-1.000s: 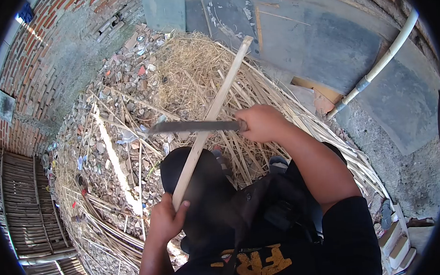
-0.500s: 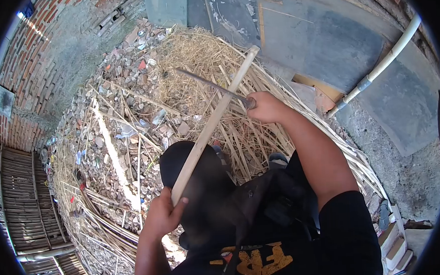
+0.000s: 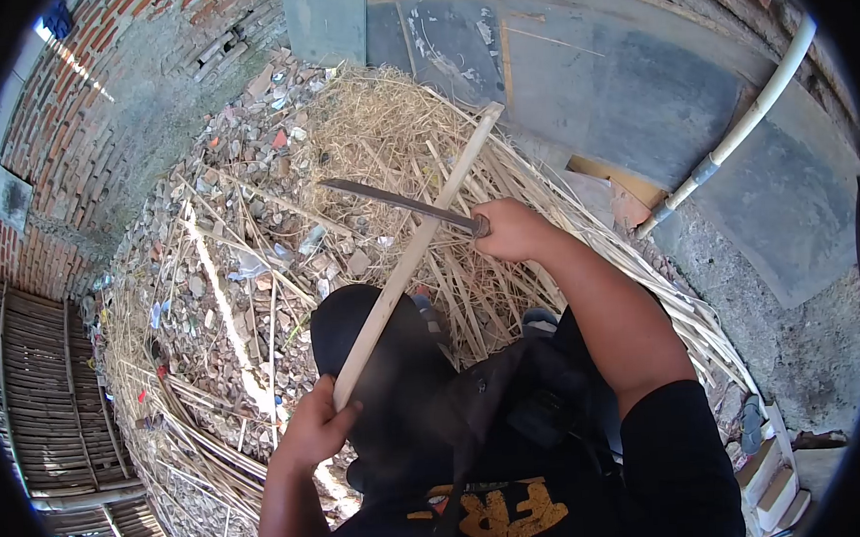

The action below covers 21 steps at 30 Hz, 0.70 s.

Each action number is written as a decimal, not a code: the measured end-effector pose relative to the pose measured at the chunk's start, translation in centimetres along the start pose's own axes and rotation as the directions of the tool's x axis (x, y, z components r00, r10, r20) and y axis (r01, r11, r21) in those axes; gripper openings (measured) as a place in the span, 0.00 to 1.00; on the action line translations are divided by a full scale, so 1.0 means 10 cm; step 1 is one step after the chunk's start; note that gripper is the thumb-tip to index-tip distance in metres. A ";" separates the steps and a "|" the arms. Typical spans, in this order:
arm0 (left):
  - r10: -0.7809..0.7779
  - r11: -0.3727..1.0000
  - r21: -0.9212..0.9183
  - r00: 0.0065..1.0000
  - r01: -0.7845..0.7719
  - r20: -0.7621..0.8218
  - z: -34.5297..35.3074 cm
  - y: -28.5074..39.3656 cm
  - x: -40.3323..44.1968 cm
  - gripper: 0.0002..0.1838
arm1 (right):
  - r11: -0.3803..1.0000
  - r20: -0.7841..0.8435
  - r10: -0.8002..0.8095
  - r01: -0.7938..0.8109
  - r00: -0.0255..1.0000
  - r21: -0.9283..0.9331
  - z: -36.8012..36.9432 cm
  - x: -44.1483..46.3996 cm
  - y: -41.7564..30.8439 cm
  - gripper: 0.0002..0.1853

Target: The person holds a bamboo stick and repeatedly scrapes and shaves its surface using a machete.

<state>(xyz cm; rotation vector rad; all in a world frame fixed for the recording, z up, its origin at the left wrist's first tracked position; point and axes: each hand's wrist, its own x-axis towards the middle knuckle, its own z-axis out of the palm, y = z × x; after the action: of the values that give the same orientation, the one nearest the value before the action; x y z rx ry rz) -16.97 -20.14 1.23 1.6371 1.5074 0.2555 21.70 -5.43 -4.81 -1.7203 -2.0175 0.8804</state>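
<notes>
My left hand is closed round the lower end of a long pale strip of bamboo or wood, which slants up to the right, away from my body. In my right hand is the handle of a machete, my fingers wrapped round it. Its long dark blade points left and crosses the strip at its upper half. Blade and strip seem to touch there. Behind the strip's lower part is a black cap.
Dry shavings and several loose strips cover the ground ahead and to the right. Rubble lies to the left. A white pipe leans by grey panels; a brick wall and bamboo screen stand left.
My right hand and the machete have moved down along the strip, closer to my body, and the blade lies flatter. My left hand keeps hold of the strip, almost in the same spot.
</notes>
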 end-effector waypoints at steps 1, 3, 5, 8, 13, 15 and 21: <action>-0.007 1.000 0.001 1.000 0.007 0.005 -0.01 0.00 -0.02 0.13 | 1.000 -0.037 -0.021 0.021 0.999 -0.009 0.04 -0.03 0.03 0.13; -0.011 0.999 -0.036 1.000 0.012 0.027 -0.02 0.00 -0.02 0.12 | 0.998 -0.106 -0.061 0.059 0.992 -0.020 0.01 -0.14 -0.17 0.13; 0.019 1.000 -0.009 1.000 -0.019 0.025 -0.01 0.00 -0.02 0.12 | 0.970 0.036 -0.086 0.092 0.996 -0.224 -0.12 -0.30 -0.49 0.15; 0.009 0.997 -0.082 0.998 -0.004 0.056 -0.01 -0.06 0.02 0.11 | 0.992 0.053 0.059 -0.053 0.997 -0.117 -0.14 -0.15 -0.26 0.17; -0.031 0.999 -0.007 0.996 0.031 0.080 -0.08 0.00 0.02 0.12 | 0.989 -0.169 0.083 -0.102 0.982 -0.109 -0.09 0.04 0.18 0.16; -0.005 0.996 -0.088 0.998 0.010 0.060 -0.06 -0.06 -0.01 0.09 | 0.994 -0.098 0.090 -0.096 0.991 -0.058 -0.20 -0.08 -0.15 0.14; -0.007 0.984 -0.178 0.993 0.028 0.115 -0.06 -0.07 0.04 0.07 | 0.977 0.031 0.014 -0.007 0.999 -0.214 -0.19 -0.10 -0.12 0.11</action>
<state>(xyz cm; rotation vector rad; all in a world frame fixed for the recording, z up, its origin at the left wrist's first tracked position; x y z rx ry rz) -17.72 -19.59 0.93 1.4703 1.3708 0.2755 22.18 -6.03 -2.52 -1.8406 -2.1952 0.7206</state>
